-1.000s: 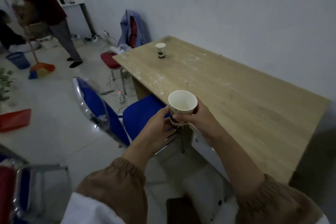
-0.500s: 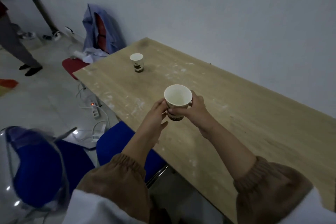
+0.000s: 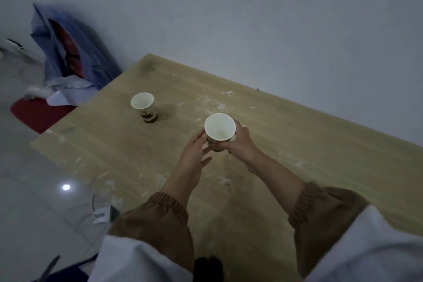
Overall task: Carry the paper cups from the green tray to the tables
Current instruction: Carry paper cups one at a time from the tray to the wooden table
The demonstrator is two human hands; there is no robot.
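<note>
Room: a pale wall (image 3: 251, 18) stands behind a light wooden table (image 3: 309, 155), whose top is flecked with white scraps. A grey tiled floor (image 3: 34, 190) lies to the left.
Beside the table: a blue jacket (image 3: 52, 52) is draped by the far corner, above a red seat (image 3: 34, 114).
Held cup (image 3: 219, 129): upright, mouth up, it looks empty. It is over the middle of the table, but its base is hidden behind the fingers, so I cannot tell whether it touches the wood.
Right hand (image 3: 240, 142): wrapped round the far side of the held cup and carrying it.
Left hand (image 3: 194, 149): fingers fairly straight and laid against the near lower side of the held cup, steadying it without clasping.
Second cup (image 3: 144, 107): stands upright on the table, farther back and to the left, well apart from the hands.
Step in hand: probably setting this cup down.
Next move: lower the cup flat onto the wood and keep it level. Then slacken the right hand's fingers and draw both hands back without brushing the light rim. A thin paper cup tips easily.
</note>
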